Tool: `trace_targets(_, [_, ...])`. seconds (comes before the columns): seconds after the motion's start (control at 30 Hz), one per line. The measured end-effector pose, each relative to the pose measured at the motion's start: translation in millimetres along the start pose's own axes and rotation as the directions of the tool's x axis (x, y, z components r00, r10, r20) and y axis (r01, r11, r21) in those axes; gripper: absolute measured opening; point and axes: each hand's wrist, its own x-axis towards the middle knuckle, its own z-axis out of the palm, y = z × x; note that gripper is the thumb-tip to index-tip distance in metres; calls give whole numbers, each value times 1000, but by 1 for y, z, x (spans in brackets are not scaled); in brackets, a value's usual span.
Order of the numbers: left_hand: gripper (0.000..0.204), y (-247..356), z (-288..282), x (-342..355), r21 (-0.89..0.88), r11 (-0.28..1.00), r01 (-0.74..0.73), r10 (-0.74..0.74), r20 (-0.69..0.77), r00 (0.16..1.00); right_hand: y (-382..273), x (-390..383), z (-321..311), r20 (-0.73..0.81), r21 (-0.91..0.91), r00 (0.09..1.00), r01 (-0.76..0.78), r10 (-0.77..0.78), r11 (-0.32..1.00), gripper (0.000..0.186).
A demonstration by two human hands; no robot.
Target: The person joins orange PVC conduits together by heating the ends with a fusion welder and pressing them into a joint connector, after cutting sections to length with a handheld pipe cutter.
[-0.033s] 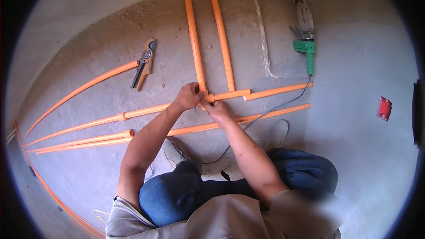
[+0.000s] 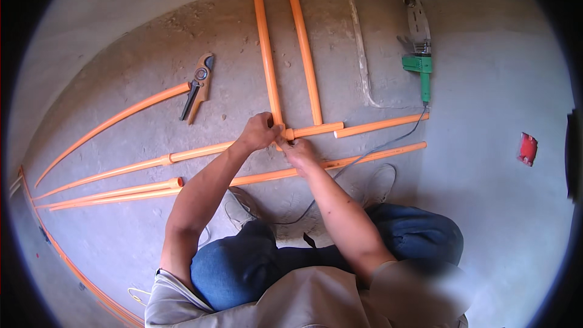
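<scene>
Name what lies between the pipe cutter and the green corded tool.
The head view shows a left orange pipe, a right orange pipe, then a pale floor strip between the pipe cutter and the green corded tool.

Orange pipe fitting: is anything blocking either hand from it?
Nothing visible does: the left hand and right hand both touch the orange pipe fitting. The pipe cutter and green pipe welder lie apart from them.
</scene>
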Motion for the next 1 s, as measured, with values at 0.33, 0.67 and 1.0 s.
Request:
trace_targets(0.33, [40, -7, -8, -12, 47, 996, -70, 73, -69, 995, -10, 5, -11, -35, -674, 996, 37, -82, 737, 84])
trace_targets(0.67, [37, -13, 12, -32, 56, 991, -121, 130, -203, 970, 4, 5, -14, 32, -233, 998, 60, -54, 971, 67])
trace_targets(1.0, [48, -14, 24, -43, 280, 935, -219, 274, -177, 945, -21, -7, -20, 172, 115, 934, -333, 312, 936, 80])
